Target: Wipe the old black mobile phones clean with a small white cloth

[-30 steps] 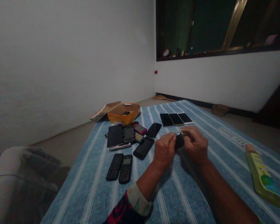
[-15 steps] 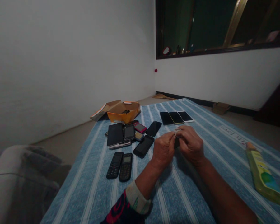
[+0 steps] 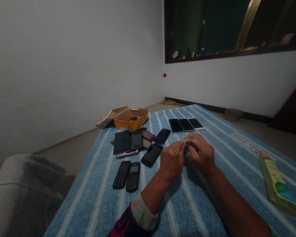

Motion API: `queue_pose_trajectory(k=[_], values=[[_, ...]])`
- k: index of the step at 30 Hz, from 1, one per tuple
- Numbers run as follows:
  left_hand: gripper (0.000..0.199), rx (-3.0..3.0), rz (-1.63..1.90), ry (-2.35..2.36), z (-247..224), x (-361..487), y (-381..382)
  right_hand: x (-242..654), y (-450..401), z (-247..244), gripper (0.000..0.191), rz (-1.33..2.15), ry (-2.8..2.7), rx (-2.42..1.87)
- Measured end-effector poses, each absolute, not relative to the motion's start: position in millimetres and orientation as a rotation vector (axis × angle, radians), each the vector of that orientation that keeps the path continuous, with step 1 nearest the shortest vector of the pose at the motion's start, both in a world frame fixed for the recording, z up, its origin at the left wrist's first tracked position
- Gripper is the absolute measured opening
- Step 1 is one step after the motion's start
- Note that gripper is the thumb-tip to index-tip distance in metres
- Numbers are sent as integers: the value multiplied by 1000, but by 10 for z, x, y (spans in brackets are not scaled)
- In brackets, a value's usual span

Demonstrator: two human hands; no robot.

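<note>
My left hand [image 3: 172, 160] and my right hand [image 3: 201, 153] meet above the striped blue cloth, fingers closed. Between their fingertips is a small whitish scrap [image 3: 186, 141], thin like paper or tissue; most of it is hidden. A black touchscreen phone [image 3: 152, 155] lies just left of my left hand, with another dark phone [image 3: 162, 136] behind it. Beyond my right hand, three flat phones lie in a row: a black one [image 3: 175, 125], a dark one with a light edge [image 3: 186, 124] and a white-framed one [image 3: 195, 123].
Two black keypad phones [image 3: 121, 174] lie at front left. Behind them is a pile of phones with a black slab [image 3: 122, 142] on top. An open orange box [image 3: 130, 124] stands at the back left. A bottle of yellow-green liquid [image 3: 277, 184] lies at right on the cloth [image 3: 194, 210].
Both hands stay together in nearly the same spot, with only a slight shift of the fingers and left forearm. The whitish scrap shows a little differently. The phones have not moved.
</note>
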State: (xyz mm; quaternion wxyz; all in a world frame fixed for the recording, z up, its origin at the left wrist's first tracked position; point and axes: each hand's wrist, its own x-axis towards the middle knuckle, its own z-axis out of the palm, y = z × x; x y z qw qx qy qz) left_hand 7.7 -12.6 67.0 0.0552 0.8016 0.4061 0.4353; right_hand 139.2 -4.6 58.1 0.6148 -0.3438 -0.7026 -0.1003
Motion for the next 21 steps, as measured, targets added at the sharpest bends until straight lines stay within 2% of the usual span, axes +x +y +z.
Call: queue_pose_trajectory(k=[11, 16, 21], values=[[26, 2365, 1291, 1194, 680, 85, -148, 1321, -90, 583, 26, -298, -1670, -774], [26, 2366, 1275, 1209, 692, 103, -130, 1387, -59, 574, 23, -136, -1605, -815], [22, 2383, 1286, 1238, 702, 128, -129, 1437, -21, 565, 17, 188, -1359, -898]])
